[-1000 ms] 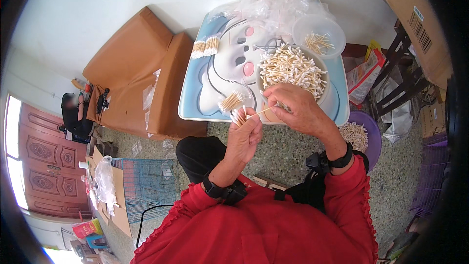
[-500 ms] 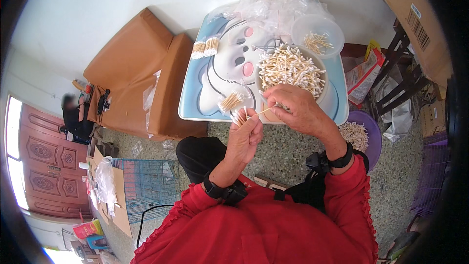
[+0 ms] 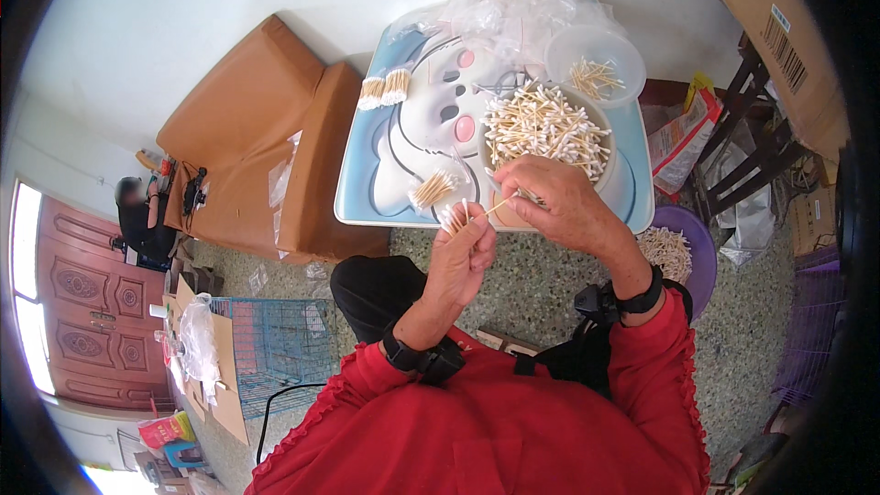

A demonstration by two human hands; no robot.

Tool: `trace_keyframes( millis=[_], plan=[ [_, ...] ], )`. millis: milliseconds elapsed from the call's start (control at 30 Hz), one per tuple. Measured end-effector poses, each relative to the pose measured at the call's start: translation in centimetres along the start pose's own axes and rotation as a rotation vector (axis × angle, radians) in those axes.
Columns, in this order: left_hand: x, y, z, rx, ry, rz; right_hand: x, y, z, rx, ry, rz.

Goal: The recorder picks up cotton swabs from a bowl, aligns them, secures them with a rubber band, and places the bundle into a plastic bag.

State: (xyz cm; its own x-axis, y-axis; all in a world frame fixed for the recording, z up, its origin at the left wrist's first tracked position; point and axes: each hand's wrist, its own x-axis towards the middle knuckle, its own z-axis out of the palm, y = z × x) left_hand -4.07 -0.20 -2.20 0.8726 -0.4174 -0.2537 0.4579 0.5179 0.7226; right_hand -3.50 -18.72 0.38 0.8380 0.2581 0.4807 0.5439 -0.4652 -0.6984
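My left hand (image 3: 461, 261) is closed around a small bunch of cotton swabs (image 3: 453, 218), their white tips showing above the thumb. A single cotton swab (image 3: 496, 207) spans the gap between both hands. My right hand (image 3: 561, 206) pinches its far end, and a few more swabs (image 3: 527, 194) show under the curled fingers. Just beyond the right hand stands a round bowl (image 3: 607, 181) heaped with loose cotton swabs (image 3: 545, 128). One loose bundle of swabs (image 3: 434, 189) lies on the table beyond my left hand.
The blue table (image 3: 356, 192) also carries two swab bundles (image 3: 385, 88), clear plastic bags (image 3: 513, 18) and a translucent tub (image 3: 632, 60) with some swabs. A purple basin (image 3: 704, 261) of swabs sits at right. A brown sofa (image 3: 247, 147) stands left; a person (image 3: 147, 220) is farther off.
My left hand has shifted slightly toward the right hand, so less of the single swab shows between them. The right hand has hardly moved.
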Motion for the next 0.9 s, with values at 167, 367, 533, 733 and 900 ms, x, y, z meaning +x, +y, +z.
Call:
trace_keyframes(
  millis=[167,367,533,733,900],
  plan=[
    [0.23,-0.16,-0.42,0.030,-0.043,-0.016,0.07,0.52,0.47,0.012,0.061,-0.065],
    [0.36,-0.44,-0.43,0.035,-0.035,-0.054,0.12,0.71,0.51,0.007,0.067,-0.047],
    [0.48,-0.58,-0.52,0.026,-0.045,-0.084,0.18,0.77,0.62,0.007,0.068,-0.038],
    [0.52,-0.76,-0.50,0.043,-0.049,-0.099,0.21,0.78,0.67,-0.011,0.071,-0.035],
    [0.51,-0.91,-0.50,0.060,-0.084,-0.107,0.15,0.83,0.73,0.007,0.079,-0.039]
  ],
)
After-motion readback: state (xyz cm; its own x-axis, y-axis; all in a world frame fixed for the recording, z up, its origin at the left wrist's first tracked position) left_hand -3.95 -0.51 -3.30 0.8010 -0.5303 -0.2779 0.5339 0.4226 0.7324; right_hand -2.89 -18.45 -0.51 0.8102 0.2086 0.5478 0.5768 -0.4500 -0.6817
